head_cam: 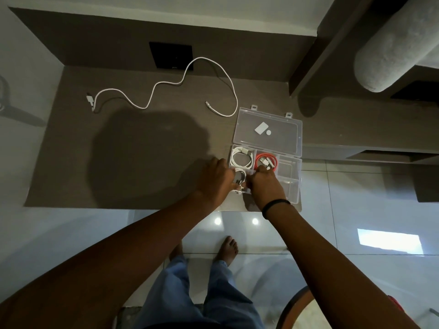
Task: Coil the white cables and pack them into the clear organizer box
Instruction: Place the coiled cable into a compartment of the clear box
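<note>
The clear organizer box (291, 173) lies open at the table's front right, its lid (280, 124) flat behind it. A coiled white cable (240, 157) fills the back left compartment and a coiled red cable (266, 161) the one beside it. My left hand (217, 179) and my right hand (267, 185) meet over the front left compartment, both pressing on another coiled white cable (240, 175), mostly hidden under my fingers. A long loose white cable (180, 83) snakes uncoiled across the back of the table.
The dark brown table (133, 150) ends just in front of the box. A black square panel (171, 55) sits on the back wall. The box's right compartments hold nothing. My bare feet stand on the glossy tiled floor (356, 233) below.
</note>
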Demonstrator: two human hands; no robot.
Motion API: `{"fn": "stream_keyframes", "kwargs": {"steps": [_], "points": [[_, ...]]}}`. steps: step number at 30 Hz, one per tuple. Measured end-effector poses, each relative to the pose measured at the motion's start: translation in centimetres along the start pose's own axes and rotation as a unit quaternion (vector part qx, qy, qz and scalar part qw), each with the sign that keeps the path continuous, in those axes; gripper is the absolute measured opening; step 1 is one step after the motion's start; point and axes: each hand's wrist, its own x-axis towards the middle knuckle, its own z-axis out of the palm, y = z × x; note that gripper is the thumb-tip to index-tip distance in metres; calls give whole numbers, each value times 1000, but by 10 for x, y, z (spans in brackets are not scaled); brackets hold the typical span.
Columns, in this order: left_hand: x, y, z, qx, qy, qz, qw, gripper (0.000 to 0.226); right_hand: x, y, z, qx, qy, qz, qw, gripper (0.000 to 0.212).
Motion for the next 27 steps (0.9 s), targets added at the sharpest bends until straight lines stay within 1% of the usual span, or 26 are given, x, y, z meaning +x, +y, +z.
{"fn": "stream_keyframes", "kwargs": {"steps": [3, 5, 7, 10, 14, 19, 22, 25, 26, 27], "points": [[4, 4, -6, -8, 1, -3, 1000, 45, 14, -6, -13, 43, -49, 40, 997, 14], [6, 7, -8, 6, 3, -4, 1000, 41, 19, -10, -20, 45, -64, 57, 995, 14], [9, 8, -7, 4, -5, -20, 1000, 40, 19, -12, -22, 31, -43, 66, 996, 16], [12, 8, -7, -8, 3, -33, 999, 41, 12, -14, -19, 14, 17, 65, 998, 19], [12, 10, -6, -19, 15, -45, 999, 52, 7, -23, -17, 37, 17, 76, 996, 14], [2, 7, -3, -66, 33, -60, 995, 46, 4, -18, -17, 111, 7, 99, 989, 10], [-6, 3, 4, -108, 35, -41, 993, 44, -8, -11, -14, 152, 33, 119, 981, 9], [-13, 0, 6, -125, 56, 3, 991, 41, -19, -10, -15, 199, 72, 126, 969, 25], [-15, -3, 5, -135, 74, 14, 988, 38, -19, -9, -16, 201, 76, 121, 969, 25], [-16, -7, 3, -146, 98, 18, 984, 35, -18, -7, -18, 197, 70, 118, 971, 19]]}}
